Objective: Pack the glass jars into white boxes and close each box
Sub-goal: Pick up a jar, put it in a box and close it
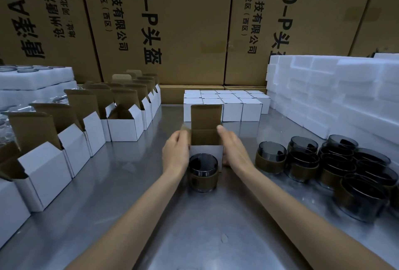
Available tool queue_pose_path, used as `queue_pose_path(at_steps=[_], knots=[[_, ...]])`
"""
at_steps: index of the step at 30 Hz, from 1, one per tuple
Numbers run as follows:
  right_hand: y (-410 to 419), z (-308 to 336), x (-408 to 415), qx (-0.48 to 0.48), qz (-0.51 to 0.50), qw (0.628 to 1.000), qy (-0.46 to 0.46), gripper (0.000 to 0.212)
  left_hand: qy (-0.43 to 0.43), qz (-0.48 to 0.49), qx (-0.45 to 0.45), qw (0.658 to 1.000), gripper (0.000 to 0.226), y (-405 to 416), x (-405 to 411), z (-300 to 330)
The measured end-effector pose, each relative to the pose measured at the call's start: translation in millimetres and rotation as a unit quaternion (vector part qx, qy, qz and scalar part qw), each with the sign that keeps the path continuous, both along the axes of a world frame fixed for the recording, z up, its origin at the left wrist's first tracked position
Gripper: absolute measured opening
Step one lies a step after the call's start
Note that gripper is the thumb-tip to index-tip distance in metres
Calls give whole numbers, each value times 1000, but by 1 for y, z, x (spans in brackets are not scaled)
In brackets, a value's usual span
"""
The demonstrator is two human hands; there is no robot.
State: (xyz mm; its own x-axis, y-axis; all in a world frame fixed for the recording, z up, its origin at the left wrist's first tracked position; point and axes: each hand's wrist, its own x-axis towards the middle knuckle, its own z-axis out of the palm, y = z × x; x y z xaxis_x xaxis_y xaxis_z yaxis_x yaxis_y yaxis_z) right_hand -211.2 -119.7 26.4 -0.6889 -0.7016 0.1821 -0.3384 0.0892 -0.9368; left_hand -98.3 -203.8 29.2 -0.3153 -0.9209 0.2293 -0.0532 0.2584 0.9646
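A white box [206, 151] stands open at the table's middle, its brown-lined lid flap upright. My left hand [176, 153] grips the box's left side flap. My right hand [234, 146] presses flat against the box's right side, fingers pointing up at the flap. A dark glass jar [203, 172] with a brown band stands on the table just in front of the box, touching its front wall, between my wrists. Several more such jars [323, 161] are grouped at the right.
Rows of open white boxes [86, 131] line the left side. Closed white boxes [233, 103] stand at the back centre. White foam blocks [336, 92] are stacked at the right, foam trays [32, 79] at the far left. Big brown cartons [183, 27] wall the back.
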Motion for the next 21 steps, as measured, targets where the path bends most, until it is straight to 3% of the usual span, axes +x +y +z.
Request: queue_pose_path(at_steps=[3,6,11,14,21], knots=[[4,-4,0,-48,-8,990,-132,42,68,-43,53,995,23,-3,6,-1],[6,-2,-2,-104,-9,970,-219,23,85,-106,40,990,33,-4,10,-4],[9,6,-7,-166,39,965,-198,30,99,-146,27,984,30,-2,12,-2],[10,5,-9,-124,54,982,-133,36,101,-155,44,982,34,-1,11,-3],[9,15,-10,-81,70,990,-95,43,104,-158,49,981,33,-1,12,-5]])
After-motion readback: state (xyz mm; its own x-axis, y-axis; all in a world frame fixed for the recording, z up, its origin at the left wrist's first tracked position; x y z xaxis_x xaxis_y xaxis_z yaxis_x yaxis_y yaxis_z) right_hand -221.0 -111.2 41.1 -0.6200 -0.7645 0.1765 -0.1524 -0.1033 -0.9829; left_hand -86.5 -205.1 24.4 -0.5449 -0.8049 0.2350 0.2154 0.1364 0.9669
